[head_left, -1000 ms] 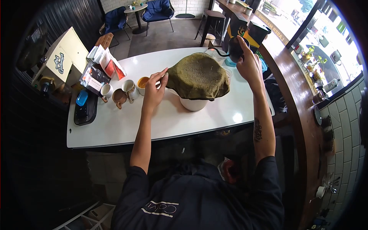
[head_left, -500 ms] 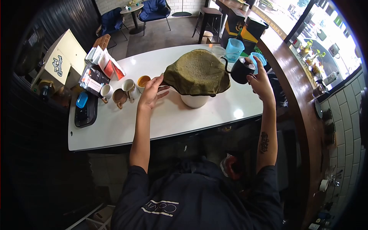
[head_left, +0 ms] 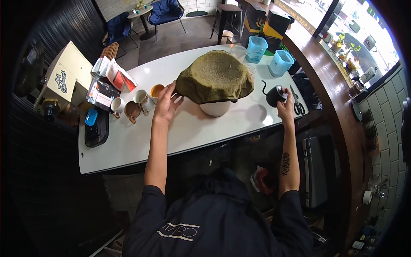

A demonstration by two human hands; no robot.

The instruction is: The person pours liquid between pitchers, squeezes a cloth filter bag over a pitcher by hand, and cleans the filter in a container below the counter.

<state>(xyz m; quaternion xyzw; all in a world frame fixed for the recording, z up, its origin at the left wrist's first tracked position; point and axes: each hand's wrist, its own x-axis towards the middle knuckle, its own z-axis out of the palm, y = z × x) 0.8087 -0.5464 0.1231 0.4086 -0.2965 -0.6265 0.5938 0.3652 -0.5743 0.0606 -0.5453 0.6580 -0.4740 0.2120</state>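
A broad olive-brown cloth filter (head_left: 216,75) is spread over a white container (head_left: 215,109), whose lower part shows beneath it. My left hand (head_left: 167,105) is closed at the filter's left edge, where a thin handle passes between the fingers; the exact grip is partly hidden. To the right, my right hand (head_left: 286,107) grips a small black gooseneck kettle (head_left: 272,97) low over the tabletop, its curved spout pointing left. A pair of black-handled scissors (head_left: 298,109) lies beside that hand. Whether the kettle's base touches the table, I cannot tell.
Several cups, including a brown mug (head_left: 132,110) and an orange cup (head_left: 157,91), stand left of my left hand. Farther left are a black tray (head_left: 97,136) and coffee bags (head_left: 117,77). Two blue jugs (head_left: 257,48) stand at the back right of the white table (head_left: 188,139).
My right hand has brought the kettle away from the filter, down and nearer to me, uncovering the scissors and a blue jug. My left hand stays at the filter's edge. The view has shifted slightly.
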